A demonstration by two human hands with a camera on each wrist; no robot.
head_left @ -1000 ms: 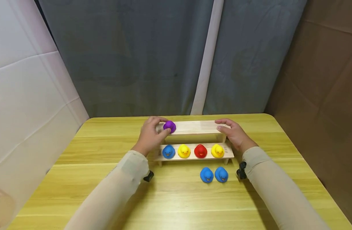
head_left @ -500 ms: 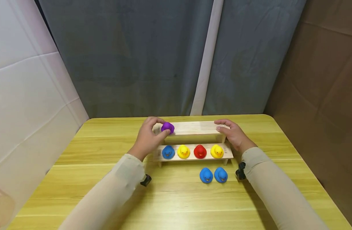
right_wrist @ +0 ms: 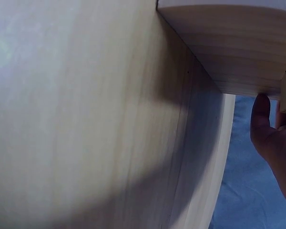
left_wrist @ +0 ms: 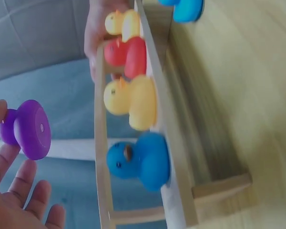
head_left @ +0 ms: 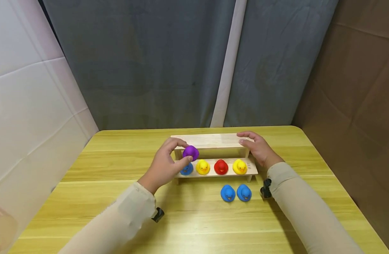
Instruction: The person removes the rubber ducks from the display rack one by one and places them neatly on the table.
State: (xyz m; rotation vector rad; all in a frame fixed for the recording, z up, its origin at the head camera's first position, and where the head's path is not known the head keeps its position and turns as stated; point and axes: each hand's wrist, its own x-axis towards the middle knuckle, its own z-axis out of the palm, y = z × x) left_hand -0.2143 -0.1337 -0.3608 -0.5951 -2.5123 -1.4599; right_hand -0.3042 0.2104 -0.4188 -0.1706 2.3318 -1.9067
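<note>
My left hand [head_left: 165, 163] pinches a purple duck [head_left: 190, 153] between thumb and fingers. In the left wrist view the purple duck [left_wrist: 32, 129] shows its flat base, held clear of the shelf. The wooden stand has an upper board [head_left: 210, 140] with nothing on it but my right hand [head_left: 260, 148], whose thumb and fingers grip its right end. On the lower board [head_left: 213, 176] sit a blue duck [head_left: 186, 169], partly covered by the purple one, a yellow duck [head_left: 202, 167], a red duck [head_left: 221, 167] and another yellow duck [head_left: 240, 167].
Two blue ducks, one on the left [head_left: 228, 193] and one on the right [head_left: 244, 193], rest on the wooden table [head_left: 194, 225] in front of the stand. Grey cloth [head_left: 134, 70] hangs behind the table's far edge.
My left hand has lifted the purple duck off the upper board's left end and brought it nearer, in front of that board. My right hand has stayed put.
</note>
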